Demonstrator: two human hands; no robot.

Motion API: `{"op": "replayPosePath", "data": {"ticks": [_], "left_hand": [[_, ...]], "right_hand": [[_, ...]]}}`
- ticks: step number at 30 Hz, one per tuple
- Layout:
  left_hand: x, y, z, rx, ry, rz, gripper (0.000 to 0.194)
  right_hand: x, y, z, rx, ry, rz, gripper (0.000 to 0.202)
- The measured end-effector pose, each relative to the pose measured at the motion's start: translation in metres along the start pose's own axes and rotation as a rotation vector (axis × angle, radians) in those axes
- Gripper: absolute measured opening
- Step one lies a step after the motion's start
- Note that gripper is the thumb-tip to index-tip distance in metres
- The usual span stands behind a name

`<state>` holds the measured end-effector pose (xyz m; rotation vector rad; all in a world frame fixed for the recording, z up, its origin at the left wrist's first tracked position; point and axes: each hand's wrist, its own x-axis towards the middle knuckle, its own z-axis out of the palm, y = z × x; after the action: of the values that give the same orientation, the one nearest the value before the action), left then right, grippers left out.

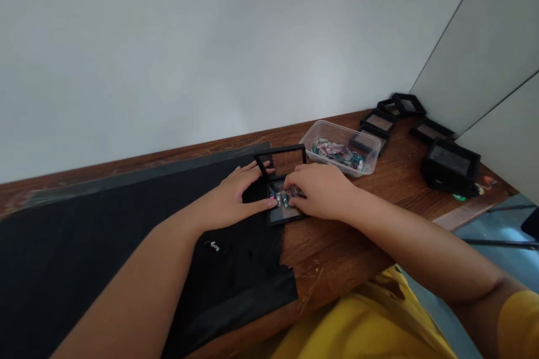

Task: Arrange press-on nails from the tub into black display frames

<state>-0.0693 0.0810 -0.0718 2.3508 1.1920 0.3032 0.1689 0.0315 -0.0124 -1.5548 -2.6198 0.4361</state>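
A black hinged case (281, 213) lies open at the edge of a black mat (126, 224), its windowed lid (285, 162) tilted up at the back. Small shiny pieces (279, 199) lie inside the case. My left hand (236, 193) has its fingers spread, the thumb at the case's left side and the other fingers by the lid. Over the right part of the case, my right hand (320, 190) has its fingers curled close to the pieces; whatever lies between its fingertips is too small to name.
Behind my right hand, a clear plastic tub (370, 167) holds several pink and green pieces. More black cases (450, 161) stand at the right of the wooden table (400, 179). A white wall (168, 56) rises behind. A white scrap (214, 246) lies on the mat.
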Motion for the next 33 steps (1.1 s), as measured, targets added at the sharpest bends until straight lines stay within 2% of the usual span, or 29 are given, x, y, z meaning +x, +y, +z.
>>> {"op": "replayPosePath", "data": {"ticks": [4,17,33], "left_hand": [[0.0002,-0.0049,-0.0003,-0.026,-0.006,0.006,0.082],[0.001,-0.0081,0.0048,-0.027,0.037,0.025,0.077],[0.0041,-0.0083,0.0069,-0.053,0.051,0.013,0.073]], "right_hand": [[-0.0009,0.0005,0.0007,-0.014,0.001,-0.009,0.023],[0.0005,0.0008,0.0003,-0.025,-0.014,0.016,0.024],[0.007,-0.0026,0.0023,-0.094,0.029,0.041,0.028]]}}
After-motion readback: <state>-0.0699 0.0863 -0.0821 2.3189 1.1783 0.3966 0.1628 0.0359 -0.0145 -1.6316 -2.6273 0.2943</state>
